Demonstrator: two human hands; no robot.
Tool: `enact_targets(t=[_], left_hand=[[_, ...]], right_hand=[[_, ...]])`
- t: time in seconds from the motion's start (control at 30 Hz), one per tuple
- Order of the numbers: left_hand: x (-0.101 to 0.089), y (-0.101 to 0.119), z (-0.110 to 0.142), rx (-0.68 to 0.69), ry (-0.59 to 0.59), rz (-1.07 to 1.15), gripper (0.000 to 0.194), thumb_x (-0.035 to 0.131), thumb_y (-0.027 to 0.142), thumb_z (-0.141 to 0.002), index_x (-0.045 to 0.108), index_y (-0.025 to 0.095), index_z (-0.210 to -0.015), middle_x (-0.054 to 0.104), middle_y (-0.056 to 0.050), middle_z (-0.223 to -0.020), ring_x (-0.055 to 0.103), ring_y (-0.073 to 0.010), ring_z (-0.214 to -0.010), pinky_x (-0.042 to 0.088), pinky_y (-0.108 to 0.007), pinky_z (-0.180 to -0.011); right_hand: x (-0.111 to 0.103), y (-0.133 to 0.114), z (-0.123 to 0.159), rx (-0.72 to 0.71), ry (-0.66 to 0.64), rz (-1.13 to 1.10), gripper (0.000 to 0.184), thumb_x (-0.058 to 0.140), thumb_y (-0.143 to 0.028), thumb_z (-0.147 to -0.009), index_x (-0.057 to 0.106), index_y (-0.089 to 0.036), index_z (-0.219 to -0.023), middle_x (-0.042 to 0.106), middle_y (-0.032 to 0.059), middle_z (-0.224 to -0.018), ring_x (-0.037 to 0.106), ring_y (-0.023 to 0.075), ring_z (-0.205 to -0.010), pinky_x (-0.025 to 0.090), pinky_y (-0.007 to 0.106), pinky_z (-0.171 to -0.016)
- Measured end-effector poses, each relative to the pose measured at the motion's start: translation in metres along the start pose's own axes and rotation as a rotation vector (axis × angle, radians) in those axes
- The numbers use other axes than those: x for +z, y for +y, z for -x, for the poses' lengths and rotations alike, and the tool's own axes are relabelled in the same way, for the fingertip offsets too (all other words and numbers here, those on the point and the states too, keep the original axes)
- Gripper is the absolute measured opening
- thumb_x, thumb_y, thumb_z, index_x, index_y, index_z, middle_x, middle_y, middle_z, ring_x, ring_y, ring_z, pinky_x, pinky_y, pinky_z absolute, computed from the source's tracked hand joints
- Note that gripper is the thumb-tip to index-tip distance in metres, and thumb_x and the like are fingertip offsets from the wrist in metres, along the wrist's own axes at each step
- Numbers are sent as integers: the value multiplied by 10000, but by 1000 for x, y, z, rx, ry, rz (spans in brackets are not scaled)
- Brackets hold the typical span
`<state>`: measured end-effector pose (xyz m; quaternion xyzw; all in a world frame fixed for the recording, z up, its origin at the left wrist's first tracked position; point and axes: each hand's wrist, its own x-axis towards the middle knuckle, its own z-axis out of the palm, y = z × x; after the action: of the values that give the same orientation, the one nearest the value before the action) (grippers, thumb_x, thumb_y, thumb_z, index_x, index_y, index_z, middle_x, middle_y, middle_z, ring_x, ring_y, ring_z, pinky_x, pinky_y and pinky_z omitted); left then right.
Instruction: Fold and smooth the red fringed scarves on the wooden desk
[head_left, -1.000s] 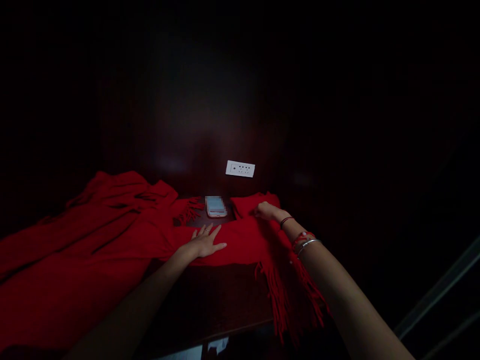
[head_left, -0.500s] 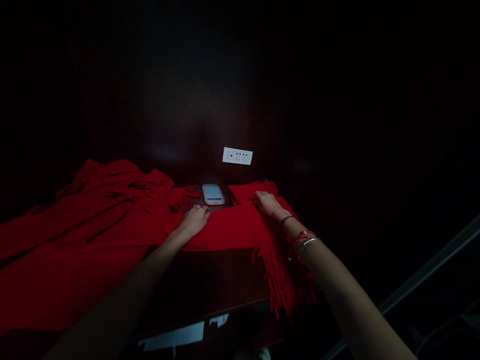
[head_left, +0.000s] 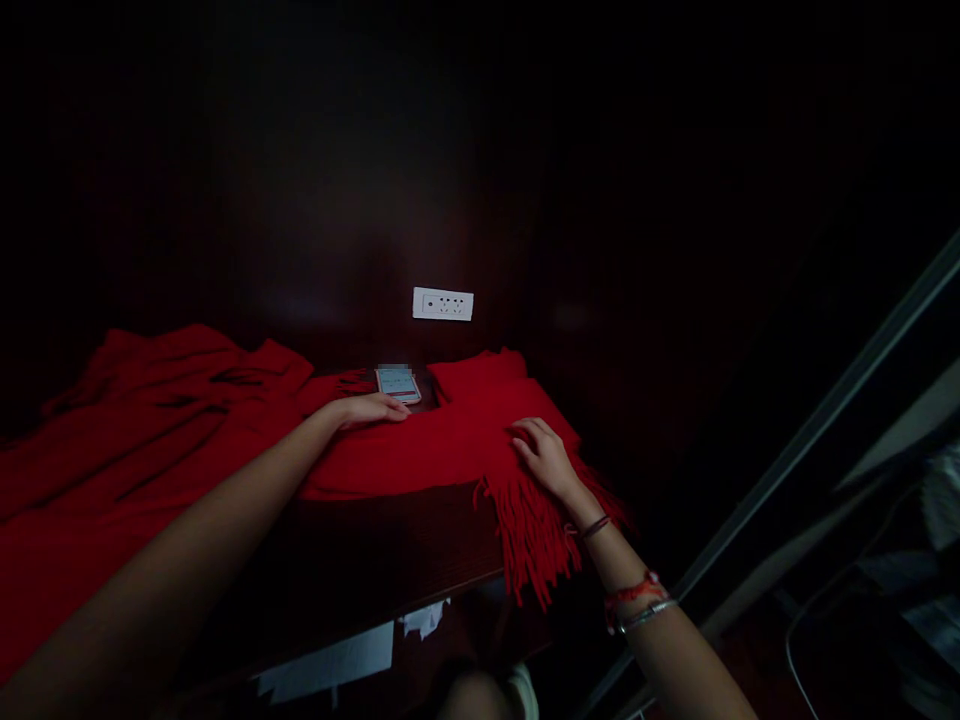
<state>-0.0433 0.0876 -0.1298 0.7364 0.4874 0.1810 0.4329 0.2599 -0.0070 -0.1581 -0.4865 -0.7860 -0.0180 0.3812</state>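
A red fringed scarf [head_left: 420,455] lies across the dark table [head_left: 405,540], its right end folded and its tassels hanging over the front edge. My left hand [head_left: 367,408] rests on the scarf's back edge, fingers stretched out toward the right, just in front of a phone [head_left: 399,385] with a lit screen. My right hand [head_left: 546,455] lies on the folded right end above the fringe, fingers slightly bent and apart. Neither hand grips anything. On the left the red cloth spreads in a loose, wrinkled heap.
A white wall socket [head_left: 442,304] sits on the dark back wall above the phone. White papers [head_left: 330,665] show below the table's front edge. At the right, a pale slanting frame edge [head_left: 817,420] and a thin cable [head_left: 791,650] stand out in the gloom.
My right hand has drawn back toward me from the scarf's far fold and loosened. My left hand has slid to the back edge, fingers now pointing right. The view has turned right.
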Motion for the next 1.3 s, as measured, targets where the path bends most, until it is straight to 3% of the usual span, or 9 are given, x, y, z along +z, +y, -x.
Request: enact_targets(t=[0.17, 0.33, 0.53, 0.7, 0.9, 1.03, 1.17, 1.3], left_hand=[[1, 14, -15, -33, 39, -18, 448, 623, 278, -467, 570, 130, -886, 567, -83, -1013, 507, -188, -920, 380, -269, -787], [-3, 18, -17, -103, 10, 27, 475, 671, 245, -411, 549, 169, -864, 565, -58, -1032, 511, -181, -918, 394, -251, -754], [7, 30, -19, -97, -67, 39, 335, 597, 374, -554, 566, 142, -792, 594, -66, -960, 515, -166, -904, 378, -242, -768], [12, 38, -25, -130, 72, -115, 375, 652, 223, -452, 569, 123, -804, 604, -21, -732, 544, -169, -728, 407, -269, -671], [-9, 50, -30, -104, 174, -180, 428, 663, 185, -421, 577, 160, -840, 568, 29, -638, 530, -166, -690, 407, -264, -645], [-6, 51, -28, -125, 148, -220, 419, 664, 260, -462, 578, 167, -862, 593, 3, -696, 533, -172, -710, 407, -264, -651], [7, 36, -24, -169, 56, -252, 328, 575, 416, -572, 594, 165, -781, 610, -39, -762, 530, -195, -763, 401, -275, -658], [9, 22, -27, -117, 120, -338, 304, 617, 314, -510, 580, 146, -760, 601, -30, -767, 520, -196, -784, 384, -270, -701]], right_hand=[[4, 1, 9, 18, 150, -138, 216, 374, -185, -784, 578, -197, -851, 586, 50, -859, 516, 155, -836, 388, 291, -778], [-2, 5, 10, 172, 362, -233, 247, 342, -218, -784, 577, -182, -849, 601, 66, -856, 536, 165, -815, 398, 288, -752], [-4, 10, 11, 335, 522, -234, 248, 337, -219, -758, 565, -162, -840, 602, 82, -843, 542, 178, -773, 397, 300, -734], [-3, 13, 11, 335, 515, -240, 247, 339, -208, -745, 565, -165, -833, 601, 87, -839, 538, 186, -780, 393, 309, -738], [-1, 13, 11, 321, 505, -220, 247, 335, -171, -735, 565, -168, -825, 605, 82, -826, 543, 180, -761, 399, 302, -735], [3, 16, 11, 276, 403, -117, 234, 353, -129, -715, 571, -150, -798, 589, 91, -820, 525, 185, -787, 393, 302, -752], [5, 17, 11, 270, 311, -63, 219, 387, -100, -695, 574, -147, -799, 575, 92, -826, 512, 188, -791, 392, 316, -761], [2, 9, 12, 116, 228, -79, 207, 425, -141, -727, 573, -164, -870, 563, 74, -880, 488, 176, -858, 371, 320, -806]])
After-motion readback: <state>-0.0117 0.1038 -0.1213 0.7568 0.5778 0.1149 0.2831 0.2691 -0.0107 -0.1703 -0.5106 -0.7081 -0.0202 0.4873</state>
